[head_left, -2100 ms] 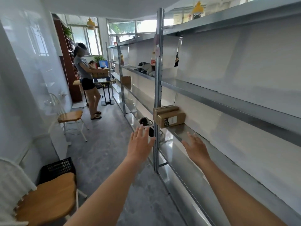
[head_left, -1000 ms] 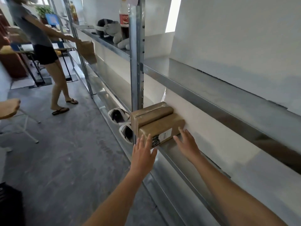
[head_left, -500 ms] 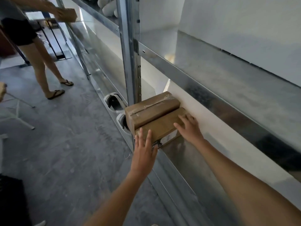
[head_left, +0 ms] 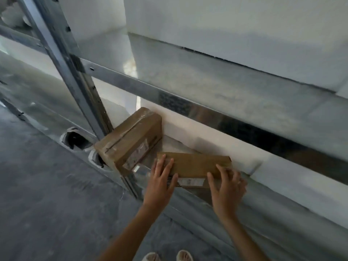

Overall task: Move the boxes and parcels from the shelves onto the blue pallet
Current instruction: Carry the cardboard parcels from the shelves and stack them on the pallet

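Two brown cardboard boxes lie on a low metal shelf (head_left: 207,200). The flat, long box (head_left: 194,164) sits nearer me, its white label facing the shelf's front edge. My left hand (head_left: 162,178) lies on its left end with straight fingers on top. At the right end, my right hand (head_left: 227,183) has its fingers spread and bent over the box's front corner. The thicker taped box (head_left: 131,140) rests to the left against the shelf upright (head_left: 75,72); neither hand touches it. The blue pallet is out of view.
An upper metal shelf (head_left: 226,87) juts out above the boxes. A white shoe (head_left: 75,138) and another item sit on the lower level, left of the upright. Grey concrete floor (head_left: 47,194) spreads to the left. My shoes (head_left: 167,257) show at the bottom edge.
I have stepped closer and look down more. The flat box has slid right, away from the thick box, and turned lengthwise along the shelf edge. Both hands now lie on its ends.
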